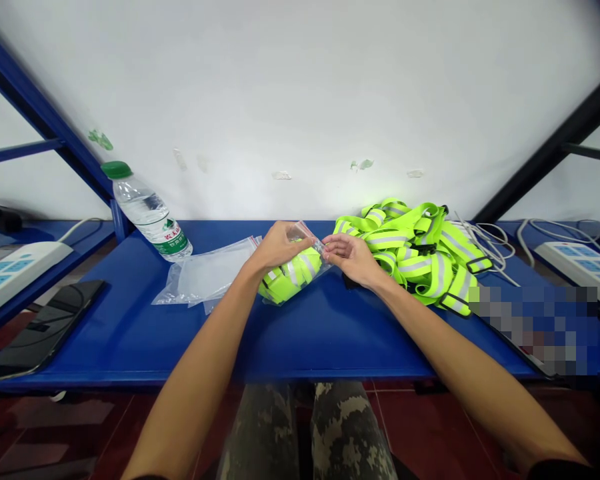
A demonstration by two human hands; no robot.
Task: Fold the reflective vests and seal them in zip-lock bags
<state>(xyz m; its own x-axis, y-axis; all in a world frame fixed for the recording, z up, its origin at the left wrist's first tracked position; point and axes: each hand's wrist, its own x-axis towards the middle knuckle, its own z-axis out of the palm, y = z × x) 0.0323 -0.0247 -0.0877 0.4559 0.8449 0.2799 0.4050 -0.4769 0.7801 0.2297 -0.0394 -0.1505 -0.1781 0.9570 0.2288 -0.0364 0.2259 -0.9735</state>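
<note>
Both hands grip the top edge of a clear zip-lock bag (325, 268) that lies on the blue table. Inside the bag is a rolled neon-yellow reflective strap (293, 275) with silver stripes. My left hand (283, 245) pinches the red-lined zip edge on its left side. At the right end of that edge, the fingertips of my right hand (353, 257) are closed on the plastic. A pile of loose yellow reflective straps (405, 240) with black buckles lies just beyond my right hand. Left of my left hand are flat, unfilled zip-lock bags (205, 273).
A water bottle (153, 217) with a green cap stands at the back left of the blue table (330, 340). A black phone (45, 327) lies at the left edge. White power strips (20, 273) and cables (490, 243) sit at the sides. Behind rises a white wall.
</note>
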